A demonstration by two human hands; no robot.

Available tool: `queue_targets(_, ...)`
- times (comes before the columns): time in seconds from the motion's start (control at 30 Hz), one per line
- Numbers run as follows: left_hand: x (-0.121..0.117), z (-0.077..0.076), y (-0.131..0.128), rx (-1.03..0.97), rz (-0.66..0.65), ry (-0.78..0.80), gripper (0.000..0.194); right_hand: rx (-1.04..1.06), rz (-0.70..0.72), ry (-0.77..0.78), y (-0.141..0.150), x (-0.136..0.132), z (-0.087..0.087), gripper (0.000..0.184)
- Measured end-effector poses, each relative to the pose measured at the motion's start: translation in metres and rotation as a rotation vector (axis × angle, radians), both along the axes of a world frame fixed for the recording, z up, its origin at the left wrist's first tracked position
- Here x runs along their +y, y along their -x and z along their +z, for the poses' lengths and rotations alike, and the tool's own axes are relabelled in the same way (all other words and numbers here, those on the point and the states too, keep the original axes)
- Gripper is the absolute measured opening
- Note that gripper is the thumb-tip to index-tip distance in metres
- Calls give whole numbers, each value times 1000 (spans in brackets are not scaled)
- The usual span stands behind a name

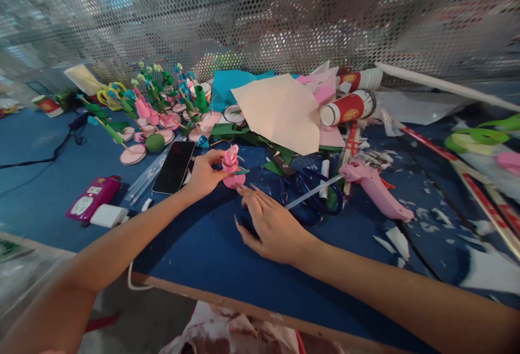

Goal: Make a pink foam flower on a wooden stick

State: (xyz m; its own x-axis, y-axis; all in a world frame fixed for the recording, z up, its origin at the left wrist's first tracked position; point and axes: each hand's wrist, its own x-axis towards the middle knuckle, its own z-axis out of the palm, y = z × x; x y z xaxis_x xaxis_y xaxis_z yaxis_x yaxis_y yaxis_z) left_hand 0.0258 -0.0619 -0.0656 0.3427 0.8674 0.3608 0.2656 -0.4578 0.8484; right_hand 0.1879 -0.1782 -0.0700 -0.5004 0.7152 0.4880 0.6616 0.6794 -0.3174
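A small pink paper flower [231, 157] in a pink cup-like pot stands upright on a round pink base [234, 181], with a green leaf at its side. My left hand [206, 174] pinches the pot from the left. My right hand [271, 223] is just to the right and nearer me, its fingers stretched out and apart, the fingertips by the edge of the base. Whether they touch it I cannot tell. Beside my right hand lie blue-handled scissors [312, 216] and a pink glue gun [376, 189] with a clear glue stick in it.
A black phone [174, 166] and a purple power bank [91, 200] lie at left. Several paper flowers on round bases [132, 153] stand behind them. A cream paper sheet [280, 110], paper cups [348, 107] and white scraps [398, 243] spread across the back and right, before a perforated metal screen [260, 18].
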Motion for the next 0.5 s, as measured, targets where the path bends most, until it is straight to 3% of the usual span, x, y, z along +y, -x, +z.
queue_targets(0.5,-7,5,0,-9,30,37,27,-7,-1,10,0,0,1,13)
